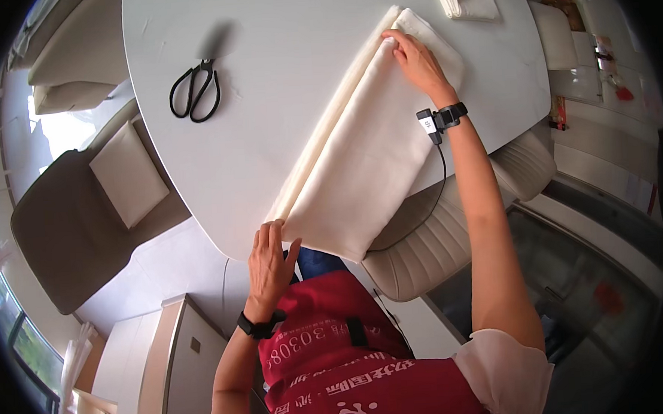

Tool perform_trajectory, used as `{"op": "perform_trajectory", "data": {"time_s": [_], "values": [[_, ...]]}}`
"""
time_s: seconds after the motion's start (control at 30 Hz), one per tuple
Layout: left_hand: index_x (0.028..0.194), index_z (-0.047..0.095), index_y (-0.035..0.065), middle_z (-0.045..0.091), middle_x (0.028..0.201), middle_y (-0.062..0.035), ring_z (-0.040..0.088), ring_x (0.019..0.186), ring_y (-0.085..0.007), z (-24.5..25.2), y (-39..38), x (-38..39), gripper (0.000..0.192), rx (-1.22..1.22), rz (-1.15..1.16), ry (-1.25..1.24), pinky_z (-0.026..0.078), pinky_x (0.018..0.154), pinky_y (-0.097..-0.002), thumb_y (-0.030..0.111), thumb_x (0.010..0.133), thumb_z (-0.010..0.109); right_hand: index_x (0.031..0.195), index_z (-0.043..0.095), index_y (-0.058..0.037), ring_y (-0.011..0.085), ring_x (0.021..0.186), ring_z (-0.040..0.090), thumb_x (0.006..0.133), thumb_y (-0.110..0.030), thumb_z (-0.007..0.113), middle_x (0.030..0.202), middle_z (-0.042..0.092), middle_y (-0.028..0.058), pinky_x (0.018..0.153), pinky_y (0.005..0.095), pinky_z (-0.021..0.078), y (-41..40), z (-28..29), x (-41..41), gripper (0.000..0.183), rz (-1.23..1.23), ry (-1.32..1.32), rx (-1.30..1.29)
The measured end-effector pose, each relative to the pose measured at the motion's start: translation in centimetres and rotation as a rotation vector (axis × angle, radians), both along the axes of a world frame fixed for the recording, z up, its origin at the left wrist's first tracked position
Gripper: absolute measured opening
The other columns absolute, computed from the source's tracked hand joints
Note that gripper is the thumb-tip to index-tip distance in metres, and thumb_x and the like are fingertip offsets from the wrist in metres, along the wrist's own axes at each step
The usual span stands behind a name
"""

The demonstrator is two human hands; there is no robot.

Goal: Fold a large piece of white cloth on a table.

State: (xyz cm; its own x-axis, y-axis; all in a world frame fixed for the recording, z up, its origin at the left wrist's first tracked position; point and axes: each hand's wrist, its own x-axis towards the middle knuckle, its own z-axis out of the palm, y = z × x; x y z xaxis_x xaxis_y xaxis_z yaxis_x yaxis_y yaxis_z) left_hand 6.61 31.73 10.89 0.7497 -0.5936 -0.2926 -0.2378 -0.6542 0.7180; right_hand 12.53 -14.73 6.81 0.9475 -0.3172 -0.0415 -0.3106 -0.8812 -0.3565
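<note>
A folded cream-white cloth (356, 144) lies slantwise over the white table (250, 149), its near end reaching past the table's edge. My left hand (269, 255) touches the near left corner of the cloth, fingers together and thumb apart. At the cloth's far end, my right hand (418, 64) rests on top with its fingertips at the long folded edge; whether it pinches the fabric is not clear. Black-handled scissors (196, 96) lie to the left of the cloth, their blades blurred by glare.
Another folded white cloth (469, 0) lies at the table's far right. A grey chair (79, 220) with a pale cushion (130, 175) stands at the left. A ribbed beige chair (423, 241) is by the near right edge. A black cable hangs from my right wrist's device.
</note>
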Motion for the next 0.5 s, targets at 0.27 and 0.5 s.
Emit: {"op": "perform_trajectory", "data": {"time_s": [0.27,0.5], "values": [[0.099,0.060,0.0018,0.059,0.097,-0.0125,0.058,0.089,-0.0320,-3.0,0.5,-0.6,0.016,-0.003,0.039,0.049,0.048,0.079,-0.0410,0.006,0.087,0.069,0.114,0.053,-0.0092,0.0354,0.090,0.066,0.098,-0.005,0.053,0.102,0.066,0.0178,0.078,0.0453,0.0504,-0.9,-0.1,0.4,0.016,-0.094,0.031,0.086],[0.094,0.054,-0.0013,0.054,0.099,-0.0162,0.055,0.087,-0.0338,-2.9,0.6,-0.5,0.012,-0.225,0.240,0.189,0.048,0.077,-0.0416,-0.004,0.087,0.063,0.110,0.052,-0.0072,0.0312,0.083,0.064,0.099,-0.007,0.052,0.099,0.064,0.0163,0.077,0.0422,0.0502,-0.8,1.0,0.1,0.011,-0.173,-0.103,0.162]]}}
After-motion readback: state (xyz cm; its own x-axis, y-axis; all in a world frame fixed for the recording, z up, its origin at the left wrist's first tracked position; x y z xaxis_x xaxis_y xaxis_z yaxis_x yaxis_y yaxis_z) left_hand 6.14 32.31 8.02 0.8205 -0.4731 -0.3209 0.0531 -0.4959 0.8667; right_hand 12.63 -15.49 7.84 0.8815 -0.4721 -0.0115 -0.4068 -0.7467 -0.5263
